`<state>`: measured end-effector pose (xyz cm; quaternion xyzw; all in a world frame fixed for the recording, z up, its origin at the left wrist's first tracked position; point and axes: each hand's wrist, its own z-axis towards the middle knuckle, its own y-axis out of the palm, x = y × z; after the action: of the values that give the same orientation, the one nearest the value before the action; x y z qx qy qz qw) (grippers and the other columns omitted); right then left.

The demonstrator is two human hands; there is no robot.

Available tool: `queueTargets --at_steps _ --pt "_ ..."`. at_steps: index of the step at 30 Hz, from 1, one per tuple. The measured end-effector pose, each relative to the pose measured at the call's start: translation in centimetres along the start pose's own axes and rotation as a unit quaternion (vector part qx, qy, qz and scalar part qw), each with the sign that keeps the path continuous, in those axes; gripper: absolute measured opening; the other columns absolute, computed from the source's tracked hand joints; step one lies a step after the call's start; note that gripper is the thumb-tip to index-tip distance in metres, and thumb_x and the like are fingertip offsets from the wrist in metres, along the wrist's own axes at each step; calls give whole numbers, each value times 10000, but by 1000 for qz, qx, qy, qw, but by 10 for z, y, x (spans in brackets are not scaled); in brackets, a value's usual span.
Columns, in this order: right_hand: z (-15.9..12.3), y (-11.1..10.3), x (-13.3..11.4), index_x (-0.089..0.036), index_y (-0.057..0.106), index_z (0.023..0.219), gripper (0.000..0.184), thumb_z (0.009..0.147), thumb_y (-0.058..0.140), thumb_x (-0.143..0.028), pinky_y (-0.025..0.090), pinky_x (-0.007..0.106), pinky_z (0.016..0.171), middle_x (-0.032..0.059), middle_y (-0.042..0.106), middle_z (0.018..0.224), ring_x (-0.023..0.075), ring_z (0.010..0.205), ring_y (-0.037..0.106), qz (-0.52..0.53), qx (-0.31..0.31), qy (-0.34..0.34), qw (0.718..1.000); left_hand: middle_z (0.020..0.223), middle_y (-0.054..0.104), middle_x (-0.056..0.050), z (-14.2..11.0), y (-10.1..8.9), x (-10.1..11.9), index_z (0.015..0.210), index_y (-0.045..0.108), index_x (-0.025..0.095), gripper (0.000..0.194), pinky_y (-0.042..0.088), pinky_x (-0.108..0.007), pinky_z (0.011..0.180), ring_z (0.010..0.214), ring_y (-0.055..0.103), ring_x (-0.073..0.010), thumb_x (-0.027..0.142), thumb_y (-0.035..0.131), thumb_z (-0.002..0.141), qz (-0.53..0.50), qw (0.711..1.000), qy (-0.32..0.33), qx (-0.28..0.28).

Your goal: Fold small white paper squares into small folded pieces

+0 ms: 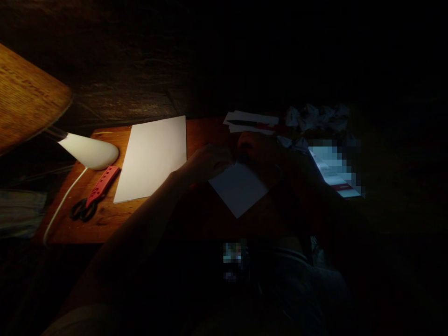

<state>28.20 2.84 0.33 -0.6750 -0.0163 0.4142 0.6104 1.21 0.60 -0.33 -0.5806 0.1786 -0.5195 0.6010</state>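
A white sheet of paper [240,191] lies at an angle on the wooden table, one corner pointing towards me. At its far side my left hand [215,156] has its fingers bent and pressed on the paper. Close beside it, my right hand [257,145] is curled at the same far part of the sheet. Deep shadow hides most of the fingertips and whatever fold lies between them. Just beyond the hands, a knife [243,123] with a dark blade rests on white paper pieces [254,115].
A stack of white paper [154,161] lies left, near scissors in a red sheath [101,186] and a lamp [89,150] with a cord. Several folded or crumpled white papers [310,116] sit back right. A lit, partly blurred screen [327,170] is at the right.
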Motion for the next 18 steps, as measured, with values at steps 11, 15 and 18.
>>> queueTargets --at_steps 11,15,18 --pt "2 6 1 -187 834 1039 175 1026 663 -219 508 402 1000 129 795 1247 268 1092 709 -1 30 10 999 1260 883 -49 -4 -7 5 1209 866 259 232 611 -381 1066 1197 823 -240 226 671 1088 51 998 7 -26" --pt "2 7 -3 -175 846 1055 179 1010 674 -196 518 398 996 134 797 1258 268 1101 722 -13 21 20 999 1276 874 -80 -3 -9 10 1208 868 246 255 608 -394 1046 1187 815 -247 240 628 1124 57 998 16 -33" --pt "1 7 -9 -190 857 1065 193 1011 672 -188 532 405 994 131 802 1260 274 1101 728 -19 31 39 999 1336 855 -70 -3 -12 14 1254 864 261 280 584 -394 1087 1215 794 -236 238 616 1127 77 996 -7 -55"
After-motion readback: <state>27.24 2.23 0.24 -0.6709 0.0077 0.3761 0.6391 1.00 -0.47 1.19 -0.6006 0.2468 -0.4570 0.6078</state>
